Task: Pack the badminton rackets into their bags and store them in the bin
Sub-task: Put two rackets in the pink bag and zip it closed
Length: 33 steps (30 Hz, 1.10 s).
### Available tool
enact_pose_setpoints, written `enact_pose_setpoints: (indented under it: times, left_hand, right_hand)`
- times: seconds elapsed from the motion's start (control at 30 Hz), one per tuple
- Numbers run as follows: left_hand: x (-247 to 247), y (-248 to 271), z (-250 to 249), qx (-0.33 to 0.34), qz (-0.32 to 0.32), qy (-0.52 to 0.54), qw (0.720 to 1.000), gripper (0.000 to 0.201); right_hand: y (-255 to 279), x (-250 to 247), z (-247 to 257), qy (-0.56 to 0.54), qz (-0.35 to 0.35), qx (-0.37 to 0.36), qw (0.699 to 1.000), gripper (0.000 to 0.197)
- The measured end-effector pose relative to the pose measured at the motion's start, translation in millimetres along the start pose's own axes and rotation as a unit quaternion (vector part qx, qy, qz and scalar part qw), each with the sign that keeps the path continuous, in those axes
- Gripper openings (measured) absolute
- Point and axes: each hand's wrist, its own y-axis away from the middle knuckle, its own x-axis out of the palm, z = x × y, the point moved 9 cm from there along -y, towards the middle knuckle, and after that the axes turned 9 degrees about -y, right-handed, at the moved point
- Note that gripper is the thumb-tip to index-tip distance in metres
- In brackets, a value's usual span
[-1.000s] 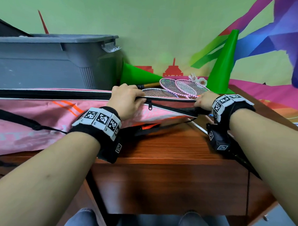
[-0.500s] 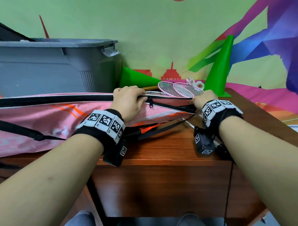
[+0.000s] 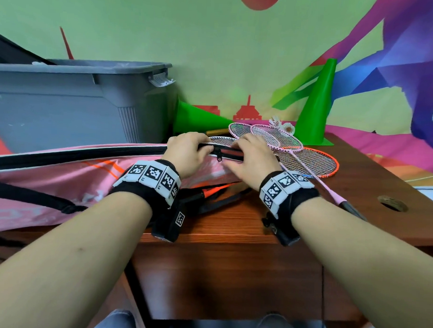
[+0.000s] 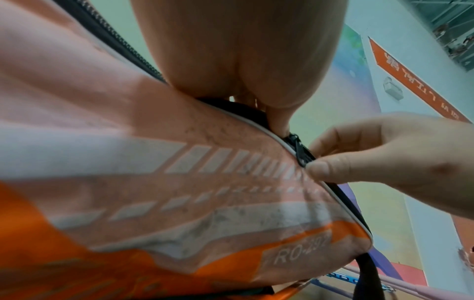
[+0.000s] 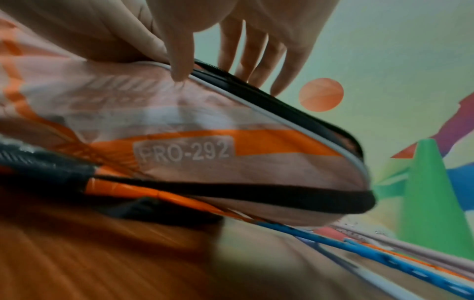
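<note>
A long pink and orange racket bag (image 3: 62,180) lies across the wooden desk (image 3: 233,221), its black zipper edge facing up. My left hand (image 3: 198,148) grips that edge just left of the zipper pull (image 3: 219,157). My right hand (image 3: 238,152) pinches the same edge just right of the pull, thumb on the pink fabric (image 5: 231,162), fingers behind the black band. In the left wrist view the right thumb lies beside the pull (image 4: 300,154). Two pink rackets (image 3: 275,139), an orange racket (image 3: 308,162) and a white one (image 3: 221,140) lie loose behind the bag.
A grey bin (image 3: 77,102) stands at the back left, behind the bag. One green cone (image 3: 318,106) stands at the back right and another (image 3: 197,116) lies on its side. Shuttlecocks (image 3: 282,125) lie beside the rackets. The desk's right part has a cable hole (image 3: 392,203).
My right hand slid left along the bag's zipper edge, from its right end to just beside the pull and my left hand. The orange racket now shows.
</note>
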Motion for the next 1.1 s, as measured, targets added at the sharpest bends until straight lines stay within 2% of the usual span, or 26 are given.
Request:
enact_pose_setpoints:
  times: [0.13,0.27,0.43,0.53,0.6,0.73,0.97,1.03,1.1]
  left_hand:
    - [0.0,-1.3,3.8,-0.002,0.008,0.032,0.999,0.017]
    - [1.5,-1.5,6.4,-0.003,0.008,0.049,0.999,0.017]
    - [2.6,-1.1,6.8,-0.002,0.008,0.048,0.999,0.018]
    - [2.7,0.0,5.9,-0.001,0.009,0.045,0.999,0.018]
    - [1.6,0.9,7.0,-0.006,0.012,0.041,0.999,0.019]
    - [3.5,1.8,6.0,-0.006,0.031,0.017,0.999,0.021]
    - [-10.4,9.8,13.6,-0.044,-0.003,-0.018,0.999,0.018]
    - [-8.6,12.0,6.9,-0.036,0.009,-0.043,0.998,0.026]
    - [-5.1,13.3,1.8,-0.031,0.026,-0.075,0.996,0.035]
  right_hand:
    - [-0.6,1.2,14.7,0.001,-0.026,-0.01,1.0,0.041]
    - [-1.3,-0.6,20.0,-0.003,-0.023,0.007,1.0,0.027]
    - [-3.9,-2.9,22.9,-0.058,-0.013,0.039,0.997,0.016]
    - [-5.8,-2.0,26.4,-0.066,-0.003,0.041,0.997,0.015]
    - [-7.6,-3.3,21.1,-0.09,-0.005,0.067,0.994,0.018]
    - [-7.7,-1.1,0.2,-0.023,0.052,0.121,0.991,0.022]
    - [25.6,-16.8,-101.6,0.07,0.118,0.275,0.952,0.032]
    - [30.8,-17.2,-108.3,0.05,0.105,0.291,0.95,0.031]
    - [32.0,-20.0,-110.8,0.011,0.062,0.309,0.949,0.031]
